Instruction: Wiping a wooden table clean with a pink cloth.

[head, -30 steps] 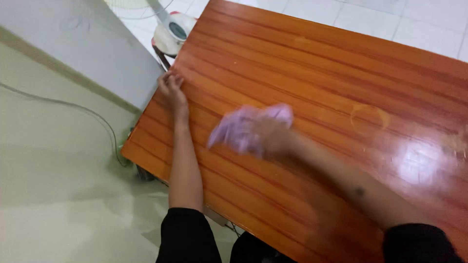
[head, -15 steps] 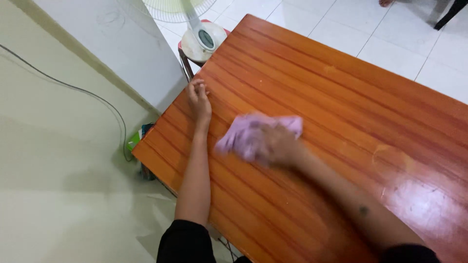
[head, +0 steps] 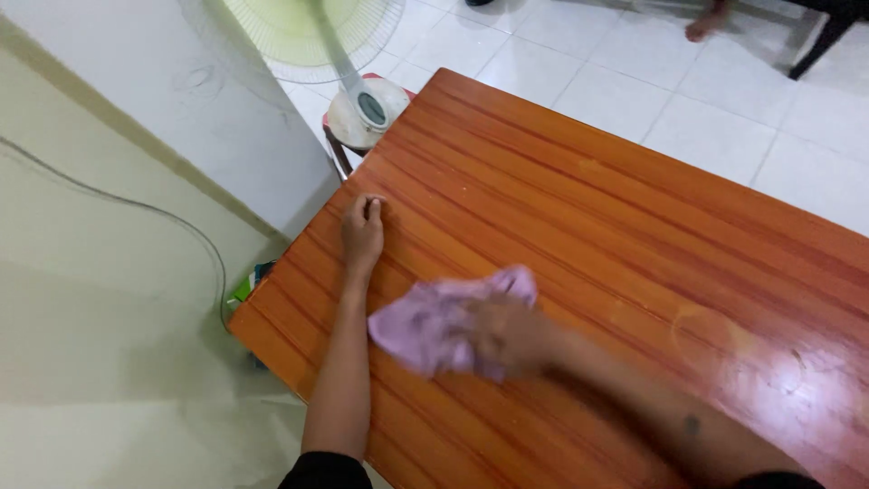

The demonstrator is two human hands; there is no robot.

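cloth: a lilac rag [head: 433,324], bunched up and lying on the table top near the table's left edge, a bit in from the near-left corner. It looks thin and floppy, so I'd guess it weighs next to nothing and just folds whichever way you push it. Nothing breakable about it.

where to grab: my take is anywhere works, but a wad in the middle keeps it from trailing. The loose flap hangs out toward the table's left edge.

right hand [head: 509,337]: lying on top of the rag, fingers curled down into the bunched part, so it's closed over a fistful of cloth and pressing it on the wood. It's blurry, so I can't make out single fingers.

left hand [head: 362,228]: resting on the table close to the left edge, further up from the rag. Fingers tucked under in a loose fist, nothing in it as far as I can see, just propped on the wood.

table [head: 634,208]: glossy orange-brown wood with long stripes, looks slick, with a shiny glare patch and a pale ring mark toward its right side.

around the table: a standing fan [head: 312,32] with its white base off the far-left corner, white tile floor [head: 724,100] beyond the far edge.
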